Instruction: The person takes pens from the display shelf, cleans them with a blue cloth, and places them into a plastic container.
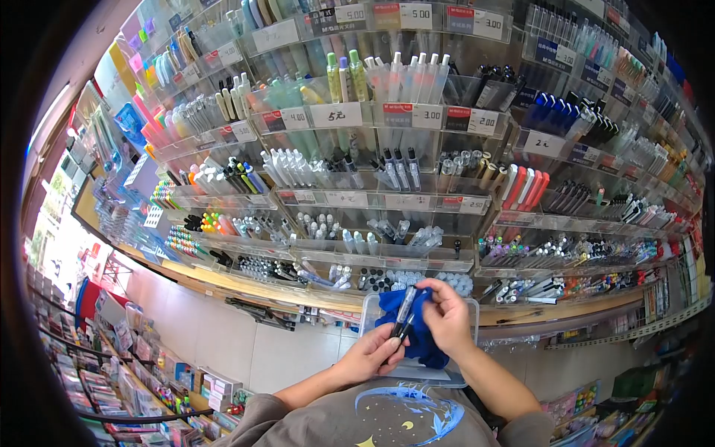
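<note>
My left hand (pixel 376 352) is closed around pens, at least two by the look of them. One is a clear-barrelled pen (pixel 407 304) with a black lower end, tilted up and away from me. A shorter black piece (pixel 407 326) lies beside it in the same grip. My right hand (pixel 450 319) has its fingers curled in at the pen's upper end, partly blurred; what they pinch is hidden. Under both hands a crumpled blue cloth (pixel 428 343) lies in a clear plastic box (pixel 471 350), close against my body.
Tiered clear shelves (pixel 335 200) of pens and markers rise in front, with price cards (pixel 337 115). A wooden ledge (pixel 298 289) runs below them. At lower left stands a rack of packaged goods (pixel 141 357). Pale floor tiles (pixel 287 346) show between.
</note>
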Available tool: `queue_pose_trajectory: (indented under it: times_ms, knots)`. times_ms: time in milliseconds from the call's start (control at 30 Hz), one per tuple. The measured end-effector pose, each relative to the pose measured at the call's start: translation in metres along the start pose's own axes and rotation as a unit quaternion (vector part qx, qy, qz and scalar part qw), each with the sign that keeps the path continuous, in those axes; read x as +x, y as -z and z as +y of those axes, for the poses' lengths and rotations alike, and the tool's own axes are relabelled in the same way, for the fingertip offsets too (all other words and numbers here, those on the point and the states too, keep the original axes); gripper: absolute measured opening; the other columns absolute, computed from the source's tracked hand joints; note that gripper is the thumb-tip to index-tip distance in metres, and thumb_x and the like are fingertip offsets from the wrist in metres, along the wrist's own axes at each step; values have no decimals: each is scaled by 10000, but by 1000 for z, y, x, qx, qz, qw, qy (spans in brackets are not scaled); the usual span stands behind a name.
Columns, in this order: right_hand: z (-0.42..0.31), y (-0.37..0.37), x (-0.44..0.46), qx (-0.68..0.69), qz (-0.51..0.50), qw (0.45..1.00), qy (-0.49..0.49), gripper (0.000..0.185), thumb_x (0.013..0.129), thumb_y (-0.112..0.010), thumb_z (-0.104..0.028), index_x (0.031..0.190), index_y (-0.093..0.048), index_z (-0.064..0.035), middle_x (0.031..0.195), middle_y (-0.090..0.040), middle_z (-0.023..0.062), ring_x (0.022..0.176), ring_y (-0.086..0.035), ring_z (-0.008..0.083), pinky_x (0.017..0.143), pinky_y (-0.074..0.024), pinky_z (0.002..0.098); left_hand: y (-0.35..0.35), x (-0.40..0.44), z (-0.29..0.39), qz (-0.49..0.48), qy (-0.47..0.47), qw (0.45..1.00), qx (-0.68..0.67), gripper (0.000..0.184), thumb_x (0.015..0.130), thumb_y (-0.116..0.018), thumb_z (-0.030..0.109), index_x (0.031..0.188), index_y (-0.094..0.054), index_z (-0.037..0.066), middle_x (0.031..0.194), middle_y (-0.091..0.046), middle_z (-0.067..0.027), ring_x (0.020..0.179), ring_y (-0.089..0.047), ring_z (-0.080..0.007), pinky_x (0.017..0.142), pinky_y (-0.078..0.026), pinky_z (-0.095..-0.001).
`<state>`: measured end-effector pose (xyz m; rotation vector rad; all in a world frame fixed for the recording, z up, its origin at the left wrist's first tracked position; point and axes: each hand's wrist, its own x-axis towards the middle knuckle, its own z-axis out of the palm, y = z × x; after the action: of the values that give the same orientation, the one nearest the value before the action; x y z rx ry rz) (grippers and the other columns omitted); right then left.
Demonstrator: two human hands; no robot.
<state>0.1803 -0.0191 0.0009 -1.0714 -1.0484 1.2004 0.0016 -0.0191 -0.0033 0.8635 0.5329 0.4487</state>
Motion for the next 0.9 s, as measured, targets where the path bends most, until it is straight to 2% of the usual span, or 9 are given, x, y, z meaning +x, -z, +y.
queue_pose_trajectory:
  times_ms: [33,67,133,200,233,367,500,700,900]
  knots:
    - [-3,-9,0,65,-19,998,14,340,838,-505,56,1161,-436,-25,909,-553,24,760,-519,39,641,-422,172,1,1,-1,7,-2,1000,-9,154,967,-378,161,1041,-452,48,661,-417,-9,497,-343,-75,451,-284,-195]
    - [-6,-9,-2,96,-41,995,1,384,838,-516,48,1196,-398,-25,929,-540,33,753,-529,39,635,-431,175,2,1,-2,14,-4,1000,-18,154,967,-378,160,1041,-451,48,662,-416,-11,498,-343,-77,452,-285,-196]
    - [0,-8,-1,66,-2,997,25,284,859,-507,23,1136,-457,-15,876,-548,17,717,-515,25,613,-418,171,0,1,0,6,-5,1000,-6,153,968,-376,169,1029,-449,49,667,-410,-4,492,-332,-69,445,-277,-194]
    - [4,2,-1,-38,34,998,22,157,886,-481,1,1037,-527,-5,805,-556,-5,705,-500,21,608,-405,162,0,0,0,-7,-1,1000,6,167,966,-384,179,1036,-456,45,661,-409,-15,493,-331,-79,449,-275,-197]
    - [4,-4,2,-5,82,995,53,122,920,-461,-54,948,-568,-3,756,-562,-17,705,-489,21,621,-399,165,0,0,0,-10,4,1000,-2,172,964,-389,186,1035,-458,45,660,-407,-14,490,-328,-78,446,-273,-196]
    - [13,-2,4,73,102,991,40,182,945,-460,-158,953,-576,-19,806,-603,9,716,-522,38,668,-428,200,2,1,2,-10,24,999,-47,195,958,-410,215,1036,-464,44,656,-400,-10,474,-319,-75,434,-263,-193]
    - [11,0,9,229,151,959,-69,180,940,-473,-177,962,-588,-41,819,-616,13,709,-558,64,654,-458,208,3,2,2,-14,24,997,-73,217,952,-424,237,1039,-467,43,652,-392,-11,464,-313,-76,424,-257,-193]
    - [20,1,8,266,154,948,-80,204,917,-524,-250,936,-576,-54,801,-611,12,702,-566,68,646,-469,214,2,1,4,-12,18,997,-79,217,950,-431,235,1038,-476,41,648,-399,-13,469,-324,-79,432,-266,-196]
    - [13,4,4,290,100,946,-105,273,893,-550,-316,934,-553,-46,834,-629,44,724,-612,108,661,-521,264,4,3,1,-11,-1,997,-71,179,936,-465,185,1038,-490,41,664,-475,-40,464,-388,-97,424,-308,-205]
